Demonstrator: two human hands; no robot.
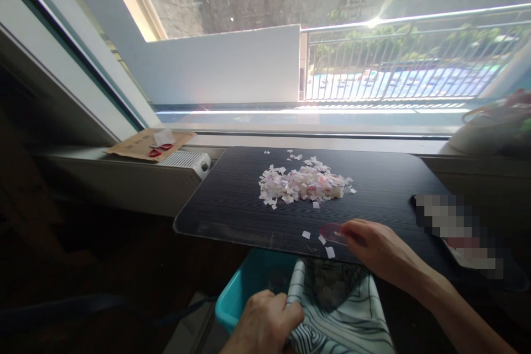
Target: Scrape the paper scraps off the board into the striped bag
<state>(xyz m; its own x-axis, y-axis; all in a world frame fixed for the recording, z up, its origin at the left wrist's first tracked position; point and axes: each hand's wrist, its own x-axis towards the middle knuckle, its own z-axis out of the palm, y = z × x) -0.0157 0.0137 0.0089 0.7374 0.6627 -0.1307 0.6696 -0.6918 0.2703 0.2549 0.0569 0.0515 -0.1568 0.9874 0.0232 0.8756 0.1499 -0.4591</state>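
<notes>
1. Paper scraps (305, 183), head view: loose heap on dark table (232, 193), a few strays by the near edge.
2. Right hand (369, 243): fingers closed on a pink see-through object (331, 232), just beside the strays.
3. Left hand (269, 315): fingers curled tight round the edge of striped cloth (344, 323), at the teal bin (232, 294).
4. Scissors (166, 147): red-handled, on brown paper (133, 144), at left.

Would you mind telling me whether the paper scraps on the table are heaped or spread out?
Mostly heaped: the paper scraps form one pile on the dark table; a few loose pieces lie near the right hand.
</notes>
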